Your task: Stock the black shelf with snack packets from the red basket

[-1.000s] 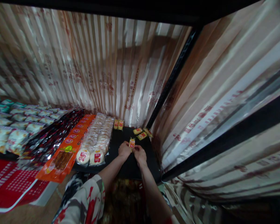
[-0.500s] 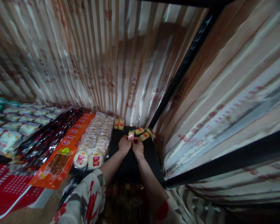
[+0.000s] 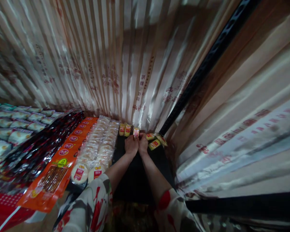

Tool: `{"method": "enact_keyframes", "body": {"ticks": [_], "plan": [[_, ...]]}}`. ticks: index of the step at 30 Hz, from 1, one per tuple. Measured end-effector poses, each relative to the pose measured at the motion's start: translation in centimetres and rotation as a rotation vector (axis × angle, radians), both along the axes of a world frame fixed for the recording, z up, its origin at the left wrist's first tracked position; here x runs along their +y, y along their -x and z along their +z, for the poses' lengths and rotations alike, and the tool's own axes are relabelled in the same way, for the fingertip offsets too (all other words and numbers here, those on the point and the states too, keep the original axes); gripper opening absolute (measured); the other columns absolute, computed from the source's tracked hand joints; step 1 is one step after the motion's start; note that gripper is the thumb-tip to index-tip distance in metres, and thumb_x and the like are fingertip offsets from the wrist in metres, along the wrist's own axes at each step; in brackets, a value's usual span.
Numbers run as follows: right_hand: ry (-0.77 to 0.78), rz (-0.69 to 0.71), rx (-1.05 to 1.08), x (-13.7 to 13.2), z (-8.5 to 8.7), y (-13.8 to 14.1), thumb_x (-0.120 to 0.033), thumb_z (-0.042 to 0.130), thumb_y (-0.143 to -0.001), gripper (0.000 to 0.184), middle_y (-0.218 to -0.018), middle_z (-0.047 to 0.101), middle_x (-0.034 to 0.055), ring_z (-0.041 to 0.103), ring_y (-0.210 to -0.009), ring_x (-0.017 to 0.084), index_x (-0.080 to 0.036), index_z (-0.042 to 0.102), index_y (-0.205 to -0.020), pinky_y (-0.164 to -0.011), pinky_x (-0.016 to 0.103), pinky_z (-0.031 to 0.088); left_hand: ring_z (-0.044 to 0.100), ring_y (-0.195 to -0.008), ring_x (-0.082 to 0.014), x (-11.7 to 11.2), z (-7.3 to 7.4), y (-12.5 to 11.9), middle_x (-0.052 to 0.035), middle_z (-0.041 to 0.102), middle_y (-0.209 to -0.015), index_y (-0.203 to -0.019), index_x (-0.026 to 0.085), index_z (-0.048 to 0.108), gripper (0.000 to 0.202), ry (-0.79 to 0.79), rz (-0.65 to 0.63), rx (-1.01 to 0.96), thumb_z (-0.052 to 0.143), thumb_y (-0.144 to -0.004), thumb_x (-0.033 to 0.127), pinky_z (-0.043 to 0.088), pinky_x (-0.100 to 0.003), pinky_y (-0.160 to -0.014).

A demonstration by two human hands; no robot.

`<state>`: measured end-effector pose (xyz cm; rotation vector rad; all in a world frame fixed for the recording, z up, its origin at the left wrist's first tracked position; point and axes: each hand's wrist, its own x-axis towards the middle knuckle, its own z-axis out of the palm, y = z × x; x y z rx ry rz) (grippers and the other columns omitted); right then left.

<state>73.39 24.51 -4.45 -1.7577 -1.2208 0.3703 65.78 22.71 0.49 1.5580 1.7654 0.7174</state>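
Observation:
Both my hands reach to the back of a dark shelf [image 3: 135, 180]. My left hand [image 3: 131, 145] and my right hand [image 3: 143, 144] are closed side by side on one small yellow-and-red snack packet [image 3: 136, 132], held upright against the striped curtain. The packet stands right next to two like packets [image 3: 125, 129] lined up at the back. A few more of the same packets [image 3: 155, 141] lie loose to the right of my right hand.
A row of round cakes in clear wrappers [image 3: 96, 148] runs left of my hands, then orange packs [image 3: 62, 158], dark red-black packs [image 3: 41, 145] and pale green-white bags [image 3: 16, 125]. Shiny striped curtains [image 3: 111, 58] close the back and right. A black post [image 3: 195, 80] rises on the right.
My two hands have carried the small packet from the middle of the dark shelf back to the curtain, beside the two standing packets. The view has tilted forward with them.

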Motion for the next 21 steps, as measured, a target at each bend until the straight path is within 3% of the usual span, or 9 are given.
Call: {"method": "enact_keyframes", "body": {"ticks": [7, 16, 21], "plan": [[0.083, 0.024, -0.099, 1.5, -0.1, -0.4, -0.023, 0.046, -0.078, 0.022, -0.086, 0.064, 0.0053, 0.058, -0.073, 0.017, -0.018, 0.051, -0.099, -0.069, 0.027, 0.043, 0.046, -0.121, -0.0155, 1.2, -0.7, -0.5, -0.0045, 0.051, -0.133, -0.116, 0.018, 0.057, 0.035, 0.004, 0.006, -0.037, 0.035, -0.089, 0.019, 0.033, -0.026, -0.102], [0.133, 0.078, -0.109, 2.6, -0.2, -0.2, -0.022, 0.047, -0.078, 0.022, -0.084, 0.062, 0.0044, 0.055, -0.070, 0.016, -0.018, 0.055, -0.098, -0.067, 0.025, 0.042, 0.055, -0.111, -0.0164, 1.7, -0.7, -0.5, -0.0054, 0.060, -0.122, -0.113, 0.018, 0.060, 0.035, 0.024, 0.002, -0.039, 0.034, -0.090, 0.021, 0.039, -0.023, -0.094], [0.110, 0.088, -0.158, 2.6, -0.4, 0.3, -0.019, 0.048, -0.078, 0.025, -0.090, 0.060, 0.0066, 0.053, -0.080, 0.017, -0.016, 0.055, -0.102, -0.073, 0.026, 0.041, 0.054, -0.112, -0.0168, 2.1, -1.4, -0.4, -0.0061, 0.059, -0.123, -0.116, 0.017, 0.058, 0.035, 0.028, 0.005, -0.032, 0.034, -0.089, 0.019, 0.039, -0.024, -0.095]]}}
